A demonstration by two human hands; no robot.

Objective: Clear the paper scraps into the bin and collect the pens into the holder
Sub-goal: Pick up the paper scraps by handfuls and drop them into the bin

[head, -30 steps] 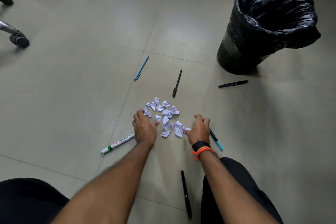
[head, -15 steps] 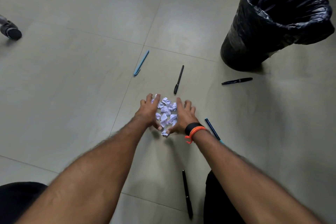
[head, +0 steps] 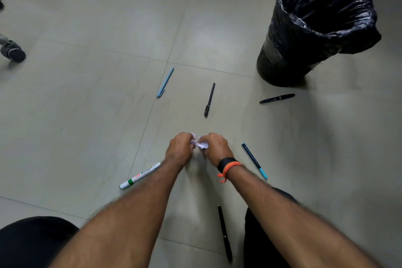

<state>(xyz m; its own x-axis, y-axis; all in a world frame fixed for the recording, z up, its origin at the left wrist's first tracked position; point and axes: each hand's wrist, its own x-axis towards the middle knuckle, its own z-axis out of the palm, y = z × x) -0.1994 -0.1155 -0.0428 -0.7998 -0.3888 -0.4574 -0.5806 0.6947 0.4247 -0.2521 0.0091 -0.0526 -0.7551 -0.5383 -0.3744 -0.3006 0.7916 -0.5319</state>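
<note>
My left hand (head: 179, 150) and my right hand (head: 215, 148) are pressed together low over the tiled floor, both closed around a bunch of white paper scraps (head: 201, 144) that peeks out between them. Pens lie scattered around: a light blue pen (head: 165, 85), a black pen (head: 209, 99), a dark pen (head: 276, 98) near the bin, a blue-tipped pen (head: 254, 160) right of my wrist, a white whiteboard marker (head: 140, 175) left of my forearm, and a black pen (head: 225, 233) close to my knee. The bin (head: 313, 35), lined with a black bag, stands at the far right. No pen holder is in view.
A chair's castor wheel (head: 13, 52) sits at the far left edge. My knees in dark trousers (head: 32, 243) fill the bottom corners. Grey floor tiles with thin joints surround the pens.
My hands swept the spread scraps into one bunch and closed over it, drawing back toward me. The view shifted, and the whiteboard marker shows again.
</note>
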